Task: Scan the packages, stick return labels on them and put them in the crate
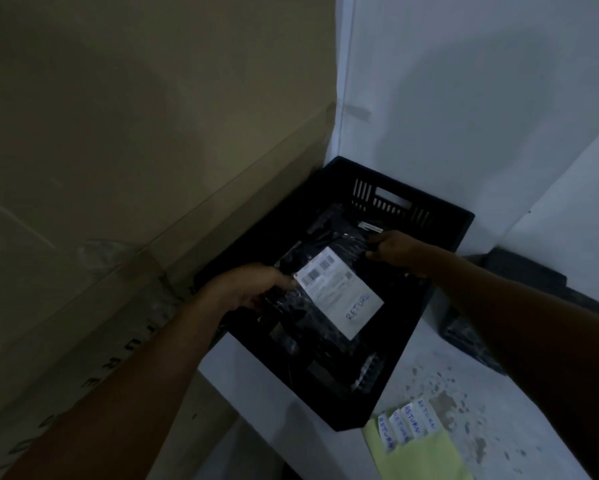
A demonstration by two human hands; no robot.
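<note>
Package: a dark plastic mailer [311, 306] held over the open black crate [460, 223], low inside its walls; whether it rests on the contents below cannot be told.
Shipping label: a white sheet [339, 292] on the mailer's upper face, barcodes blurred, "RETURN" handwritten in blue near its lower edge.
Left hand: the left hand [253, 289] is closed on the mailer's left edge, fingers tucked under the plastic and partly hidden.
Right hand: the right hand [395, 247] pinches the mailer's far right corner; its fingertips are lost in the dark film.
Crate contents: other dark packages beneath, hard to separate in the dim light.
Spare labels: white "RETURN" strips [408, 424] on a yellow-green sheet [422, 459], lying on the white worktop [498, 393] just beside the crate's near corner.
Left side: a big cardboard box [118, 150], its print cut off.
</note>
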